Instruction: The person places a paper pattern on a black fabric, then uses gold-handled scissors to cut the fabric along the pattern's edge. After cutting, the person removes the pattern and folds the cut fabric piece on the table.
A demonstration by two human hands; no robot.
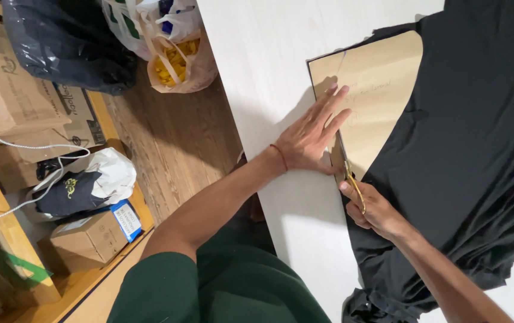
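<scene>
Centre frame, white desk (257, 72): left hand (311, 140) spread flat on brown paper pattern (376, 96); right hand (373, 209) pinching gold scissors (353, 179) beside black fabric (472, 149). Risk: blades near left fingers; pattern may slip.

This looks like a home used as a small sewing workroom. A white table (257, 66) on the right carries black fabric (460, 155) and a brown paper pattern (376, 90). On the wooden floor (173, 137) at left lie cardboard boxes (89, 239), a black plastic sack (65, 42) and shopping bags (167, 36), as household clutter does.
</scene>
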